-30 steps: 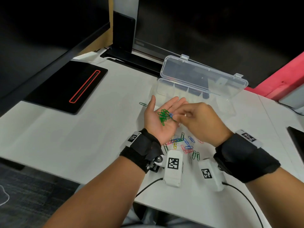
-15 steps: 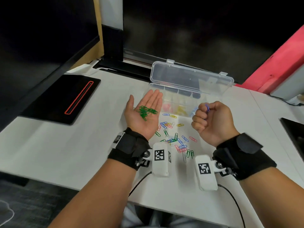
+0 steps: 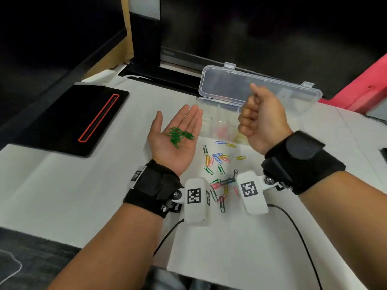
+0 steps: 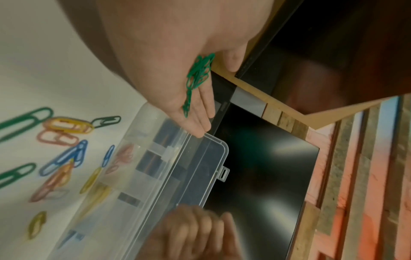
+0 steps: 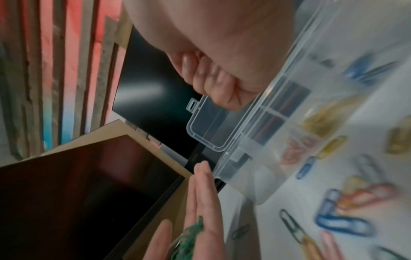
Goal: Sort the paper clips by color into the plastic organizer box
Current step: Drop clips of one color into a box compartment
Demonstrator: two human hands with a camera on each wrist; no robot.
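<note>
Fingers of the left hand point(image 3: 174, 139) lie straight, palm up, cradling a heap of green paper clips point(image 3: 179, 135). The right hand point(image 3: 259, 120) is fisted over the open organizer box point(image 3: 211, 105); whether it holds anything cannot be told. Mixed clips point(image 3: 219, 162) lie on the desk point(image 3: 83, 185).

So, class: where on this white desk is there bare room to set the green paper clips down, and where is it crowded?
Bare desk lies left of the open left hand, below the black pad. Crowded: loose coloured clips between the wrists, before the clear plastic organizer box.
</note>
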